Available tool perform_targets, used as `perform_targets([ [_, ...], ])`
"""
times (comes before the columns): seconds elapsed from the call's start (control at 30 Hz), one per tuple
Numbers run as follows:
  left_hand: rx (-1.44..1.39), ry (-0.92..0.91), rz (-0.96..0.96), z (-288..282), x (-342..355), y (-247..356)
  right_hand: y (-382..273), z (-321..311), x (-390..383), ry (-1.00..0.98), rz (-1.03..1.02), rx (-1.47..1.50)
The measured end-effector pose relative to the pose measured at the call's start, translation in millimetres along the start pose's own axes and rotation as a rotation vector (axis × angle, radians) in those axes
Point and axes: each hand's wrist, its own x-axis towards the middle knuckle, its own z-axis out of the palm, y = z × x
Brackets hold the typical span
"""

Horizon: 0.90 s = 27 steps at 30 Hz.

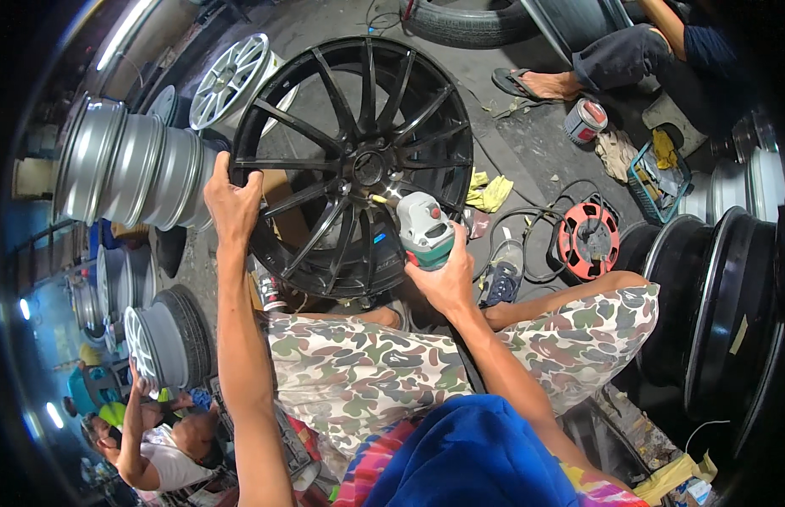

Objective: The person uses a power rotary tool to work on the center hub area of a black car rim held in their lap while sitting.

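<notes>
In my view from afar, the black wheel (pixel 358 145) is at twelve o'clock. My left hand (pixel 232 194) holds its rim (pixel 358 42) at nine o'clock; my right hand (pixel 447 277) is wrapped around a power tool (pixel 426 226), near five o'clock of the hub (pixel 350 163). A yellow cloth (pixel 488 193) shows outside, near three.

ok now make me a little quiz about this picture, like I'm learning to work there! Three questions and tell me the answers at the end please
1. What is the right hand gripping?
a) a paintbrush
b) a power tool
c) a hammer

2. True or false: the left hand holds the black wheel by its outer edge.

3. Fill the gap: the shorts have a ____ pattern.

Key:
1. b
2. True
3. camouflage
</notes>
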Motion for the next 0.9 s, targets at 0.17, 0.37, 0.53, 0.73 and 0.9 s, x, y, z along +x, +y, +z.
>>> perform_targets([
  [0.17, 0.016, -0.014, -0.020, 0.3, -1.7, -4.9, 4.2, 3.8, -6.8, 0.010, -0.029, 0.003],
  [0.37, 0.023, -0.019, -0.015, -1.4, -3.2, -13.2, 5.3, 3.1, -7.5, -0.005, -0.008, 0.043],
  [0.53, -0.005, -0.007, -0.015, -1.3, -3.7, -8.4, 7.8, 4.6, -7.4, -0.008, -0.031, 0.021],
  [0.73, -0.022, 0.000, -0.033, -1.0, -4.3, -7.1, 6.2, 3.6, -4.8, -0.014, -0.004, 0.003],
  [0.9, 0.011, 0.009, 0.024, -1.1, -3.4, -9.9, 4.0, 3.7, -9.1, -0.023, -0.017, 0.036],
])
